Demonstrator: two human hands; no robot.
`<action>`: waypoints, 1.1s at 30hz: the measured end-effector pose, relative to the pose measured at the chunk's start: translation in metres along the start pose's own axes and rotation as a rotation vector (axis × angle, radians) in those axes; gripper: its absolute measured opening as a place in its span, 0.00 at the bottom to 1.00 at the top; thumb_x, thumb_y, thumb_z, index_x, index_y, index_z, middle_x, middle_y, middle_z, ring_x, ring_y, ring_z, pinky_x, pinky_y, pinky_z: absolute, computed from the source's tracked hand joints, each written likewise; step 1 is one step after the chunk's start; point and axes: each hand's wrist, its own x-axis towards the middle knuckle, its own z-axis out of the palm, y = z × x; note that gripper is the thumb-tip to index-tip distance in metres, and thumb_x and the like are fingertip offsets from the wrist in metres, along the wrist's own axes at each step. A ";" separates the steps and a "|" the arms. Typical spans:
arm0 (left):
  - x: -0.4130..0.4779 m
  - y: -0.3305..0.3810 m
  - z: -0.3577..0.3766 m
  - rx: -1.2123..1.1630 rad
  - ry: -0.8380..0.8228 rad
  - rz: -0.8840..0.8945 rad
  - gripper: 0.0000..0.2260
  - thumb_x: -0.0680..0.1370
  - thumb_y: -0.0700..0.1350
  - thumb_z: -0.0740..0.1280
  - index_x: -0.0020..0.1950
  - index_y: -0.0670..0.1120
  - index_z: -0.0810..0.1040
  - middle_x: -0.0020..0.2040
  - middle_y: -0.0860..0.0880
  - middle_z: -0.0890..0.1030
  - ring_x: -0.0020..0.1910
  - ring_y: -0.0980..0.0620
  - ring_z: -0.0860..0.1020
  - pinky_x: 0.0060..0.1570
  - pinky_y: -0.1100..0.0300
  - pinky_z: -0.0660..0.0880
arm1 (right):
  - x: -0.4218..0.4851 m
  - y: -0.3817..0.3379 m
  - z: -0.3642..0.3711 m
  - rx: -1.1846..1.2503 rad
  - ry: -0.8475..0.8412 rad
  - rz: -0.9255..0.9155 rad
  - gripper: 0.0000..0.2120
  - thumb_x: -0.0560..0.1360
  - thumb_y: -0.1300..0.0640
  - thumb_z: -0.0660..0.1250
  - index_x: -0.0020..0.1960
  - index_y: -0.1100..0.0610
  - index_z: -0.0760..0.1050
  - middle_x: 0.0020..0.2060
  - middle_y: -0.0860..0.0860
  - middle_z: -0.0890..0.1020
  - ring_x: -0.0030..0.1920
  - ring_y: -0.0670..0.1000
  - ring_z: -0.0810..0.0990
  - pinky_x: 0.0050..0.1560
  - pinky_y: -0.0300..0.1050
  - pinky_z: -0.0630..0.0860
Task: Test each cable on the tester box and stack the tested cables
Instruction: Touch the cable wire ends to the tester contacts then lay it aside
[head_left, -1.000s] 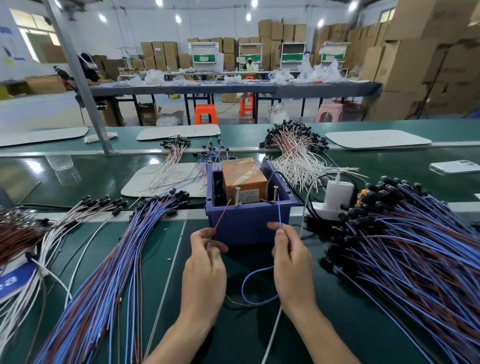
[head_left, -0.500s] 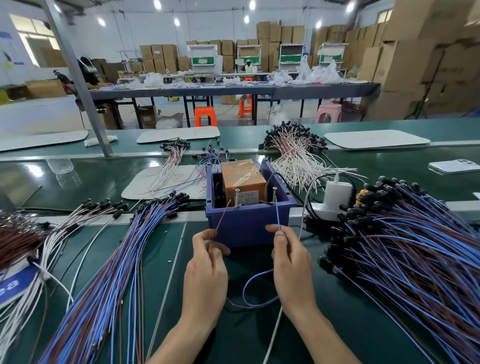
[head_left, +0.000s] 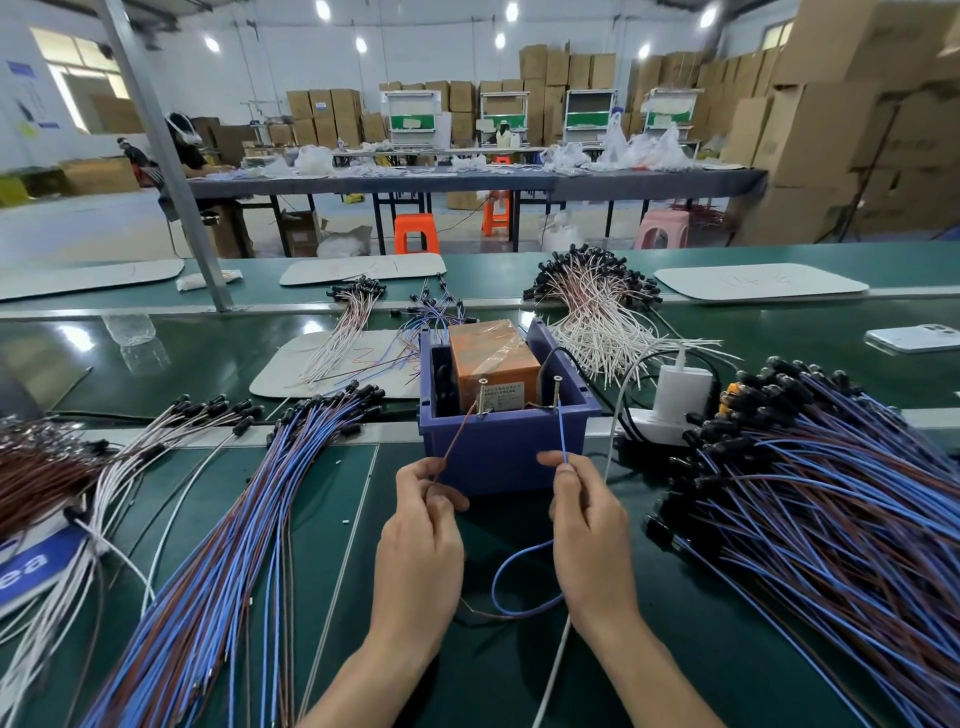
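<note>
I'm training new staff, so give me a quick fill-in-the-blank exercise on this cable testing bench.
The wire in the left hand is ____.
The wire in the right hand is ____.
The block inside the tester box is ____.
Missing words: brown; blue; orange.

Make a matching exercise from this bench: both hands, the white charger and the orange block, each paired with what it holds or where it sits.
Column one:
1. left hand
2. right hand
3. white charger
4. orange block

Column two:
A. inside the purple box
B. pinches the blue wire
C. stands right of the box
D. pinches the brown wire

Pairs: 1-D, 2-B, 3-C, 4-A.
</note>
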 end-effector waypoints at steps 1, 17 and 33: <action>0.000 0.000 0.000 0.003 -0.002 0.000 0.16 0.84 0.40 0.55 0.56 0.64 0.66 0.45 0.62 0.81 0.34 0.53 0.80 0.41 0.43 0.78 | 0.000 0.000 0.000 -0.001 -0.001 0.000 0.13 0.84 0.50 0.55 0.53 0.36 0.76 0.25 0.46 0.65 0.25 0.45 0.61 0.26 0.43 0.60; 0.000 -0.001 0.002 0.048 0.021 0.032 0.17 0.83 0.39 0.55 0.56 0.64 0.65 0.46 0.64 0.79 0.34 0.50 0.80 0.42 0.45 0.77 | 0.000 -0.002 0.000 -0.045 0.014 0.023 0.13 0.84 0.48 0.55 0.52 0.35 0.76 0.26 0.46 0.67 0.26 0.44 0.64 0.26 0.38 0.63; 0.001 0.001 -0.001 -0.077 0.139 0.048 0.12 0.83 0.43 0.56 0.53 0.63 0.65 0.45 0.61 0.82 0.34 0.54 0.78 0.35 0.55 0.75 | 0.000 0.002 0.001 -0.005 0.019 0.000 0.13 0.85 0.51 0.55 0.53 0.37 0.76 0.25 0.47 0.65 0.25 0.45 0.62 0.26 0.42 0.61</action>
